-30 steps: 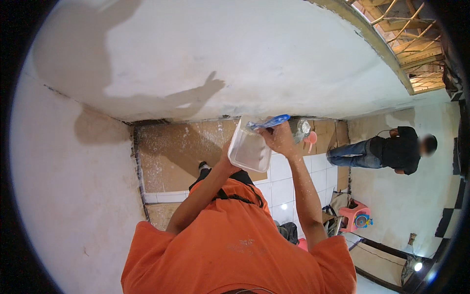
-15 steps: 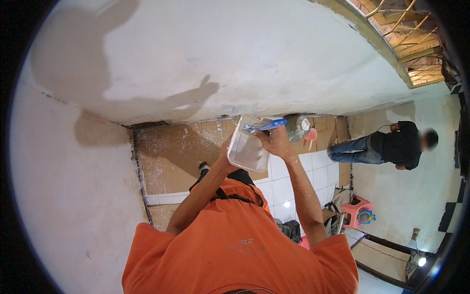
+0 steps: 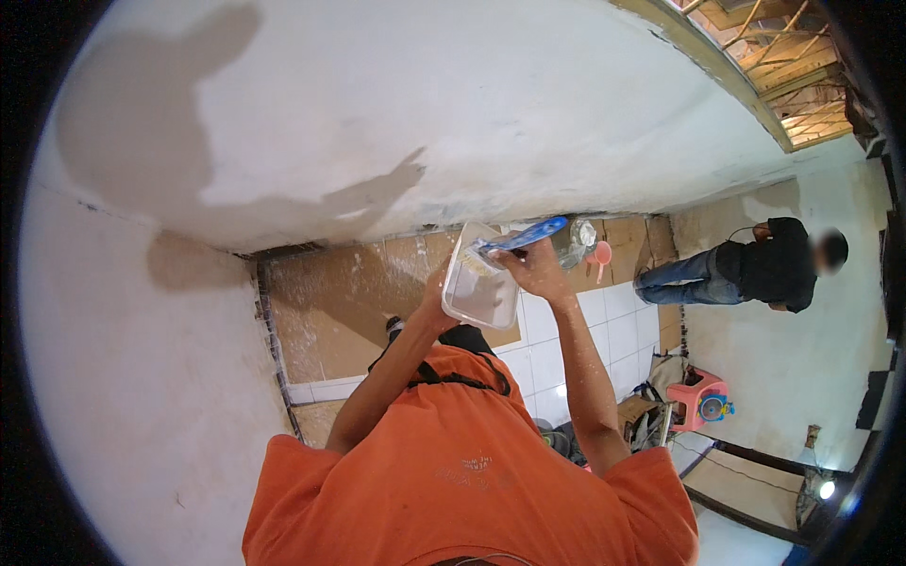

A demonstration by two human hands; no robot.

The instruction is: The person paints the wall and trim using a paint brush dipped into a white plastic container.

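Note:
A pale plastic tub [image 3: 479, 300] with whitish liquid inside is held up in front of me. My left hand [image 3: 436, 300] grips it by its left side. In my right hand [image 3: 540, 271] is a paintbrush [image 3: 530, 234] with a blue handle. Its light bristles point down into the tub, near the far wall of it. My right fingers wrap round the lower handle, over the tub's right rim. White specks dot my right forearm.
A whitish wall [image 3: 453, 104] rises ahead, above speckled cardboard [image 3: 330, 325] on the floor. White tiles [image 3: 604, 325] lie to the right. Beyond the tub are a pink dipper [image 3: 600, 257] and a clear container [image 3: 574, 250]. Another person [image 3: 755, 264] stands at right, near a pink stool [image 3: 694, 396].
The brush has turned in my right hand, so its bristles now show inside the tub and its handle reaches farther up and right. The tub has stayed nearly in place.

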